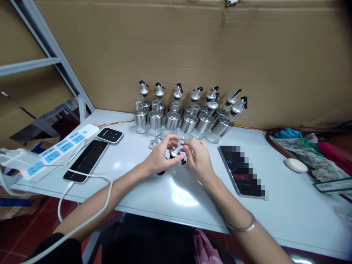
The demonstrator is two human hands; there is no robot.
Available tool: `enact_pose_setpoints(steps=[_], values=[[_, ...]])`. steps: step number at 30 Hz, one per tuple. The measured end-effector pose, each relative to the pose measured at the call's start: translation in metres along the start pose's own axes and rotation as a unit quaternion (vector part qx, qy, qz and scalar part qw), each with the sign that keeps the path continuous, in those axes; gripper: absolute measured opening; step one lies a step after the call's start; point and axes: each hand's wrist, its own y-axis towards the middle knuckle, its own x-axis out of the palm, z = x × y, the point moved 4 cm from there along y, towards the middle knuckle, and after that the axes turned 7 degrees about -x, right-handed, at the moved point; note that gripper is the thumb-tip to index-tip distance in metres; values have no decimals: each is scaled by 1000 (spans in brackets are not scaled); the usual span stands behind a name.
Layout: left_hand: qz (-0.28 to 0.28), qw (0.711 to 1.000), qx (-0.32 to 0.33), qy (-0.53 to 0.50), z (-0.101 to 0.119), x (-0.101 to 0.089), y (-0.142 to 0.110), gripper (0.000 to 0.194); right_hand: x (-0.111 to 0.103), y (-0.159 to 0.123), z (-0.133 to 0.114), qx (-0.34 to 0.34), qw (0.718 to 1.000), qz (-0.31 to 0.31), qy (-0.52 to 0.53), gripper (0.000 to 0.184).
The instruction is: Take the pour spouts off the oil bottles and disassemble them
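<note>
– White cable [68,237] crosses the left forearm [123,184]. Spout [176,151] location?
– Above the bench [288,209]. Left grip [157,158]: closed around the spout. Right grip [200,158]: fingertips at its tip; hold cannot be told.

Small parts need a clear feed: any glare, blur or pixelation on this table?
Head view: glare on the table below left hand and right hand; silver spout between them slightly soft; pixel blocks mask part of the rightmost phone.
</note>
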Motion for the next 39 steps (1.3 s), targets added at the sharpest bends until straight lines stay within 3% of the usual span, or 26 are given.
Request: enact_pose_setpoints(steps=[7,14,19,24,29,31,34,37,39], values=[[30,988,81,128,5,-1,-1,26,-3,-1,1,5,1000,8,-26,25],[65,949,199,238,9,0,-4,24,-4,0,-5,-3,999,30,-13,29],[94,909,236,332,13,-1,-5,14,1,-1,0,94,991,8,94,39],[94,918,223,314,13,-3,-4,13,6,-2,8,219,947,-18,236,50],[98,917,197,333,9,-4,-4,11,1,3,18,255,914,-13,315,29],[102,916,194,337,9,-5,-4,10,-1,3,24,259,919,-36,294,24],[105,915,192,338,10,-6,-3,11,-2,1,33,258,938,-133,190,21],[103,912,194,346,11,-6,-2,11,1,-5,42,291,921,-232,115,21],[102,908,197,355,11,-6,-2,12,1,-8,46,303,912,-265,80,20]])
